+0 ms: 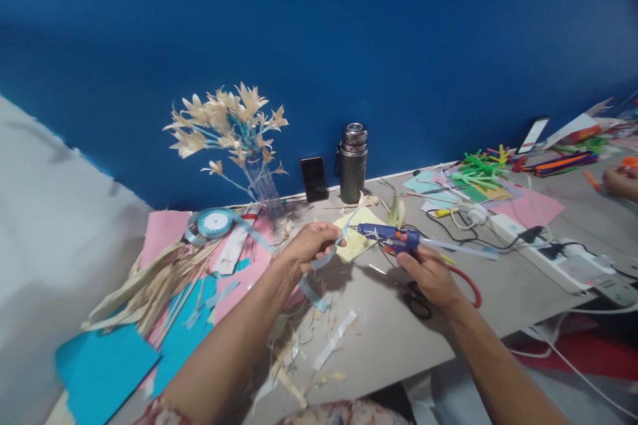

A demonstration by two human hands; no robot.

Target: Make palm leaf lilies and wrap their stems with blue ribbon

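Observation:
My right hand (431,275) is wrapped round the handle of a blue glue gun (383,234), with a clear glue stick (461,248) poking out of its back. The nozzle points left, close to the fingers of my left hand (314,242). Those fingers pinch a light blue ribbon (326,256) against a thin stem that runs up to a pale flower (367,200). Whether the nozzle touches the ribbon I cannot tell. Yellow paper (361,250) lies beneath the work. Black-handled scissors (417,304) rest just below my right hand.
A vase (265,189) of pale flowers, a phone (314,179) and a metal flask (353,163) stand by the blue wall. Ribbon spool (214,223) and dried husks (149,279) lie left. Rightward are a power strip (541,252), cables and another person's hand (622,182).

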